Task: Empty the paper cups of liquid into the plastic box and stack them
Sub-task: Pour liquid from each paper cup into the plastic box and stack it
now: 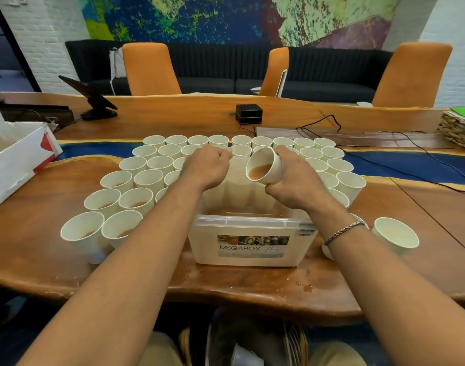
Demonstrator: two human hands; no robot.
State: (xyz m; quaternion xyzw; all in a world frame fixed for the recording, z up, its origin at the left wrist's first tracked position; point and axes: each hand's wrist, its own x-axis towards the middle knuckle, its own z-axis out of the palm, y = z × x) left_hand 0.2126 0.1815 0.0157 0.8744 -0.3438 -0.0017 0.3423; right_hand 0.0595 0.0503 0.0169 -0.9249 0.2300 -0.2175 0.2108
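- Wooden slab table point(41, 260) carries rows of white paper cups point(136, 178) crowding a clear plastic box point(205, 247).
- Right hand point(297, 178) grips a tilted white cup of brown liquid point(264, 166) above the box. Tipped too fast, it could splash past the rim.
- Left hand point(207, 167) has its fingers curled near the far cups. I cannot tell whether they hold anything, and a forearm could topple the full cups close by.
- Empty white cup point(395, 233) stands to the right of the box.

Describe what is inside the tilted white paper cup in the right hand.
The tilted white paper cup, gripped by the right hand, holds light-brown liquid pooled toward its lowered rim; bare inner wall shows above. The liquid covers the wall beneath it.
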